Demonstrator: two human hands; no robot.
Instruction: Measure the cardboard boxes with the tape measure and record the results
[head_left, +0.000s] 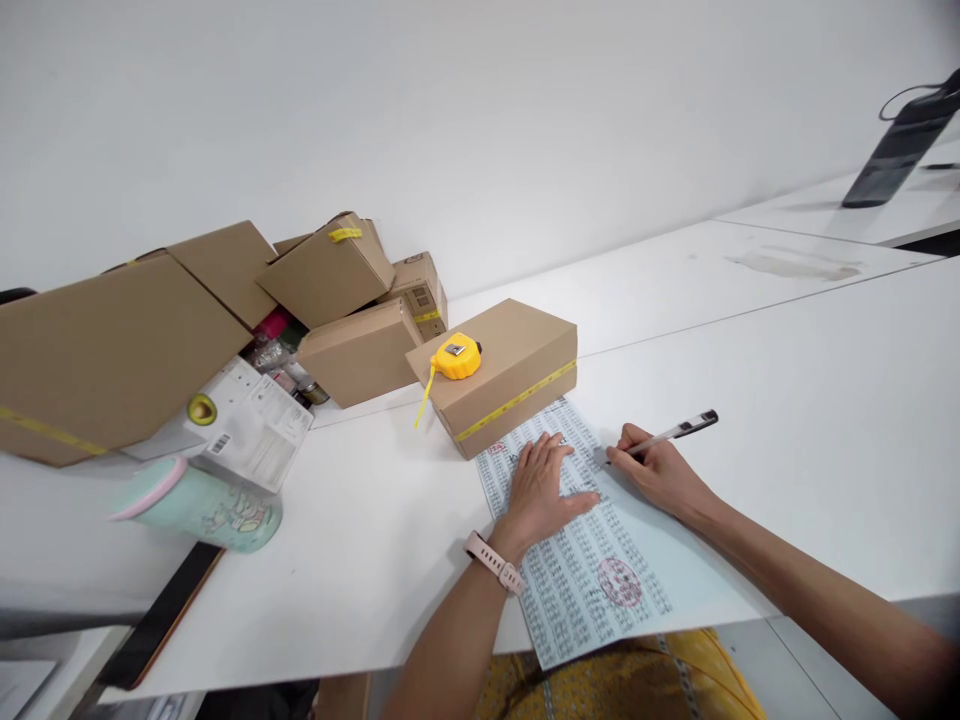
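A pale printed sheet with dense rows of text and a red stamp lies on the white table, its near end hanging over the edge. My left hand lies flat on it with fingers spread, a pink watch on the wrist. My right hand grips a silver and black pen, its tip on the sheet. Just beyond the paper stands a cardboard box with a yellow tape measure on top, the tape running along the box's side.
Several cardboard boxes are piled at the back left against the wall. A white printed carton and a mint tumbler lying on its side sit at left. A dark tablet lies near the front left edge. A black device leans far right.
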